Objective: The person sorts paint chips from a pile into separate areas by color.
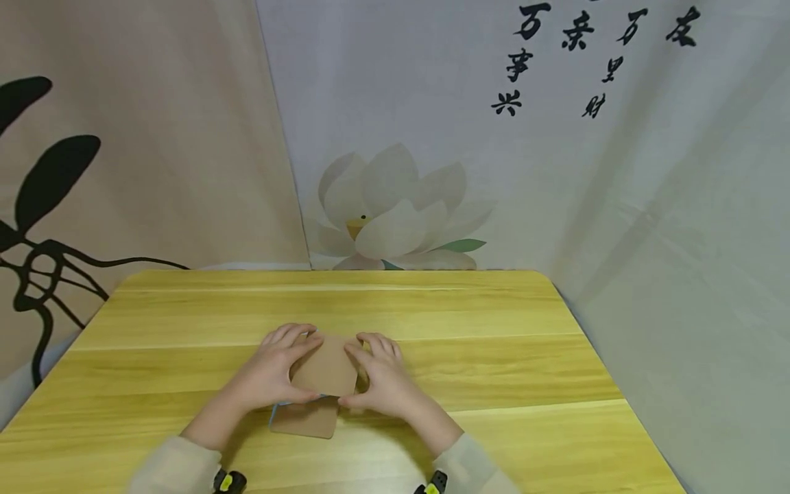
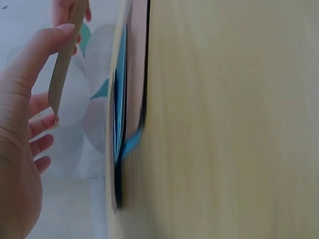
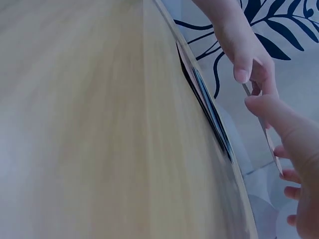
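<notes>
Both hands grip a thin brown card (image 1: pixel 327 367) with rounded corners, held up above the table. My left hand (image 1: pixel 274 370) pinches its left side between thumb and fingers, and my right hand (image 1: pixel 385 377) does the same at the right. Seen edge-on in the left wrist view, the card (image 2: pixel 67 55) hangs apart from the tabletop. Beneath it lie several flat brown pieces (image 1: pixel 305 418) with blue showing at the edges. Part of this pile is hidden by the held card in the head view. The right wrist view shows the pile (image 3: pixel 209 109) loosely layered.
The wooden table (image 1: pixel 494 370) spreads around the hands, its far edge against a pale curtain (image 1: pixel 395 103) printed with a lotus and dark characters. Dark leaf shapes (image 1: pixel 55 178) mark the curtain at left. Small black devices with yellow marks (image 1: pixel 228 481) sit at both wrists.
</notes>
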`<action>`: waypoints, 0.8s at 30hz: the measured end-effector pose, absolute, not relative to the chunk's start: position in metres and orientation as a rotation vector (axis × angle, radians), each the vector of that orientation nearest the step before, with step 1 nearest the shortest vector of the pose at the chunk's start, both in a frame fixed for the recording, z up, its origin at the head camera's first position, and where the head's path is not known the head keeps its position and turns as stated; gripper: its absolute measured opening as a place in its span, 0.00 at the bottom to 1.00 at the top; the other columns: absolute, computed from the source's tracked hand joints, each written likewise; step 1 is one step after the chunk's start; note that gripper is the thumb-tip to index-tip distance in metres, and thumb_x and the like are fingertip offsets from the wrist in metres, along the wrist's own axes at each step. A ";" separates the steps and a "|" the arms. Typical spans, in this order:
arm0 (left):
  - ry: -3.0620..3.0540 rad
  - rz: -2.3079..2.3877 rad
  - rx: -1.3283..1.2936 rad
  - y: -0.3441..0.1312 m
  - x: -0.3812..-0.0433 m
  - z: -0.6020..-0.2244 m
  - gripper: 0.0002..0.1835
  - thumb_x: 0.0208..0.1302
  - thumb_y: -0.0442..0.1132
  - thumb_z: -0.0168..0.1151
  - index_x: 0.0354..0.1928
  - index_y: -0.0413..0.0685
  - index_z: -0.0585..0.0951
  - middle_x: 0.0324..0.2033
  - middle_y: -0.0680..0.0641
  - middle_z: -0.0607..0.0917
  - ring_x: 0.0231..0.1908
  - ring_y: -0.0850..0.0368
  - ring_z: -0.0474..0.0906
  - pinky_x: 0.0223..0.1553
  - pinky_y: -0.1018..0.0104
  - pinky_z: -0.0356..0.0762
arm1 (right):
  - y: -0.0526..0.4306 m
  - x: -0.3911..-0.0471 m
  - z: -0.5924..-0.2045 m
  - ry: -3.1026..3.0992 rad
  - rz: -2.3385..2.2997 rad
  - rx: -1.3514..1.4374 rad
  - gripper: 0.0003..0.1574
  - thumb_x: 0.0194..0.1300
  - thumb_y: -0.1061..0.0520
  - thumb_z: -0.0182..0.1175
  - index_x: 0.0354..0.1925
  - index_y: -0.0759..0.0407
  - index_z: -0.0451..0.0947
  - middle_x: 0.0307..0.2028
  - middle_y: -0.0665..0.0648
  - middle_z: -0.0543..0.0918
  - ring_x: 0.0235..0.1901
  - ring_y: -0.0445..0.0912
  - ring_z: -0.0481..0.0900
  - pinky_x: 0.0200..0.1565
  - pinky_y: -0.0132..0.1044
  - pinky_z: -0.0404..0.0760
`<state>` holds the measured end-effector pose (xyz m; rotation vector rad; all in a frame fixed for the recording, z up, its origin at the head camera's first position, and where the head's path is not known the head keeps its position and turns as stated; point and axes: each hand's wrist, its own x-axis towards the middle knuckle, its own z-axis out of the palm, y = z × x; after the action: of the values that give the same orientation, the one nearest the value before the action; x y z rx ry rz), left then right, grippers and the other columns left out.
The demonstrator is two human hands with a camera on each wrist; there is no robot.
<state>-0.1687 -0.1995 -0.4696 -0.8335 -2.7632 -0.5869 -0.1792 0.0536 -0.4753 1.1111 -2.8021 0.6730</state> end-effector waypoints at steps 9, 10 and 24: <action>-2.717 -0.536 -0.756 -0.167 -0.172 -0.475 0.49 0.38 0.68 0.72 0.61 0.46 0.76 0.63 0.45 0.68 0.64 0.44 0.58 0.58 0.37 0.56 | 0.084 -0.192 -0.475 -2.791 0.646 1.156 0.57 0.48 0.33 0.70 0.70 0.52 0.61 0.68 0.58 0.59 0.67 0.54 0.52 0.65 0.56 0.50; -2.708 -0.522 -0.753 -0.163 -0.173 -0.476 0.49 0.38 0.68 0.72 0.61 0.46 0.76 0.63 0.45 0.69 0.63 0.44 0.59 0.59 0.38 0.57 | 0.088 -0.193 -0.475 -2.793 0.647 1.158 0.57 0.48 0.34 0.70 0.70 0.51 0.61 0.68 0.58 0.59 0.67 0.55 0.52 0.64 0.56 0.50; -2.750 -0.500 -0.754 -0.116 -0.184 -0.482 0.49 0.40 0.71 0.68 0.62 0.47 0.76 0.61 0.45 0.70 0.63 0.45 0.59 0.62 0.45 0.55 | 0.136 -0.205 -0.477 -2.861 0.658 1.154 0.56 0.49 0.33 0.68 0.71 0.49 0.60 0.69 0.58 0.58 0.68 0.54 0.50 0.65 0.56 0.46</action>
<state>-0.1843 -0.1163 -0.4816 -0.7539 -2.7498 -0.4996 -0.2050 0.1356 -0.4773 1.1545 -2.8608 0.6584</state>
